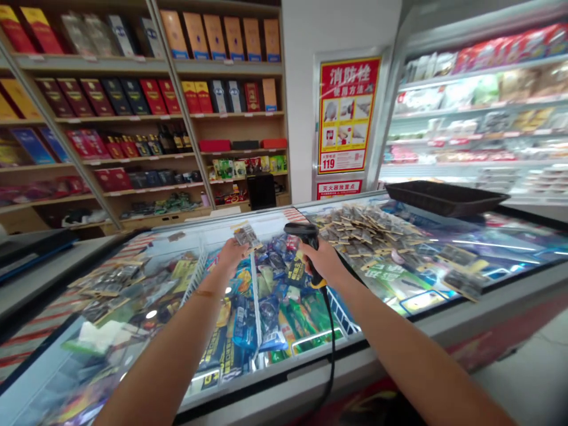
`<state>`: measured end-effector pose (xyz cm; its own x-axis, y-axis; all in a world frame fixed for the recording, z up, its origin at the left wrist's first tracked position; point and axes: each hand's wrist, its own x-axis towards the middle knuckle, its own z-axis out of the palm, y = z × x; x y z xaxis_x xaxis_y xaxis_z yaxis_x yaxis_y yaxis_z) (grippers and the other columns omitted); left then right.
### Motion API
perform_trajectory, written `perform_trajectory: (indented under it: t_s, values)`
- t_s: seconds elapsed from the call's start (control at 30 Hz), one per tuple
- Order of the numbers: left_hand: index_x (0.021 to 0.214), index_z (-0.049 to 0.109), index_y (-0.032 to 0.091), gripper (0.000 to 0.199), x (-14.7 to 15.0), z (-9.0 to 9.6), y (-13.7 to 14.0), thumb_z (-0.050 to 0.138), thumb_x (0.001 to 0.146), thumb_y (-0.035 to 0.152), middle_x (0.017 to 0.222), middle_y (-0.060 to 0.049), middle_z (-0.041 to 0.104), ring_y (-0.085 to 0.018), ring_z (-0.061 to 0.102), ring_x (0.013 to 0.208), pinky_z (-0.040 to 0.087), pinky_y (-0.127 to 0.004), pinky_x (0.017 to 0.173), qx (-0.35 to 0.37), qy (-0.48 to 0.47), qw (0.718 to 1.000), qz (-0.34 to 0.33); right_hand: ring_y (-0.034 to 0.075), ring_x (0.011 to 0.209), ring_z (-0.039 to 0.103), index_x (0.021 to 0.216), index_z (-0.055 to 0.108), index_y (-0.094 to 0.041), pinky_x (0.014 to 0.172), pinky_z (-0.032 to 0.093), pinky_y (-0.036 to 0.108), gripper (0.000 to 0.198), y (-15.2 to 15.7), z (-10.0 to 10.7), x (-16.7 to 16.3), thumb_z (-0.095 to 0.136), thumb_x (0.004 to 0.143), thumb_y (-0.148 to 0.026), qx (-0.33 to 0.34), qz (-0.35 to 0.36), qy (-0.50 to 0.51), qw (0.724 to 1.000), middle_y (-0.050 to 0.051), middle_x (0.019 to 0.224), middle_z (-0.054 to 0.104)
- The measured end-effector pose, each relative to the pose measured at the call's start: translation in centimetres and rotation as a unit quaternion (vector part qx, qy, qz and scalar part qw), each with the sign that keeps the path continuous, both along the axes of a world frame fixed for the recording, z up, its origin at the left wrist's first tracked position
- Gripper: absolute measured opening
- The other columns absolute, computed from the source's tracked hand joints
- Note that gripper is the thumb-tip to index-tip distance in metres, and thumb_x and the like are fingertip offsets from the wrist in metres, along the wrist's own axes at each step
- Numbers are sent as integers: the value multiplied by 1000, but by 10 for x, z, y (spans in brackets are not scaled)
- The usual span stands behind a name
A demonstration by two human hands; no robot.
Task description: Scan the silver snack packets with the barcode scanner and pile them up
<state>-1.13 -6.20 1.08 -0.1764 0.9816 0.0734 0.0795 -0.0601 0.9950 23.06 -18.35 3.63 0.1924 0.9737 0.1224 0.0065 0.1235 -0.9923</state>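
My left hand (234,254) pinches a small flat packet (247,235) with a pale edge, held up over the chest freezer. In my right hand (320,260) is a black barcode scanner (303,229), my fingers wrapped round its handle; its head points left toward the packet. A black cable (331,343) hangs from the scanner's grip down over the freezer's front edge. Right of the scanner, a heap of similar small packets (368,228) lies on the glass lid. Several more packets (110,278) lie on the left side of the freezer top.
Under my hands, white wire dividers (255,296) separate bagged frozen goods (270,319). A black tray (444,198) rests at the back right. Loose packets (464,281) lie near the right front edge. Behind stand shelves of boxes (128,97) and a lit cooler (479,118).
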Motion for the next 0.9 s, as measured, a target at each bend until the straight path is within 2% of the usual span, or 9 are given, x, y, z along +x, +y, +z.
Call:
perform_trajectory:
  t_s: [0.1,0.3,0.43,0.57,0.67,0.73,0.8,0.9]
  values:
    - [88,64,18,37,49,24,7,86,58,17,79,-3,72,-19,71,80,56,-33,79,-8,-83,993,-81,11,35,51,81,52,-21,33,39,22,21,-5,13,46,71,84,-30,4,-44,-6,999,-6,53,56]
    - [86,70,15,37,178,56,22,86,56,3,86,-6,75,-17,71,81,58,-35,89,-12,-110,972,-206,12,34,51,78,50,-22,33,40,23,23,-13,37,147,72,84,-26,-12,-163,58,985,-4,51,57]
    - [91,69,14,39,263,67,34,85,58,0,83,-5,74,-20,74,86,58,-37,93,-14,-109,967,-228,12,34,51,78,51,-21,33,41,23,20,-16,43,197,69,85,-21,-18,-211,79,974,-3,49,57]
    - [113,68,14,53,326,73,44,85,64,3,90,-8,76,-22,76,91,58,-35,90,-8,-61,970,-237,13,33,51,77,51,-21,31,39,24,19,-14,41,227,68,85,-21,-16,-228,88,969,-3,49,57]
    - [126,65,18,68,349,72,53,89,63,8,103,-10,77,-25,74,102,57,-33,89,5,-6,974,-227,12,33,50,76,51,-21,32,39,24,19,-10,37,236,68,85,-21,-22,-230,94,969,-3,50,57]
    - [130,64,20,75,352,68,60,91,60,11,108,-10,76,-26,72,106,56,-32,88,30,33,977,-207,12,33,50,75,51,-21,32,39,24,20,-7,35,235,69,85,-21,-29,-227,94,969,-4,50,57]
    - [130,65,19,76,344,61,68,92,59,14,109,-10,76,-26,72,105,56,-32,87,61,83,978,-179,13,35,52,76,52,-21,33,40,24,20,-4,32,231,70,84,-22,-35,-225,90,970,-4,50,57]
    - [126,67,16,69,317,50,77,90,61,14,107,-11,75,-26,72,101,56,-34,87,92,125,978,-140,13,36,53,77,53,-22,34,40,24,19,1,30,215,70,84,-23,-42,-210,82,973,-3,50,58]
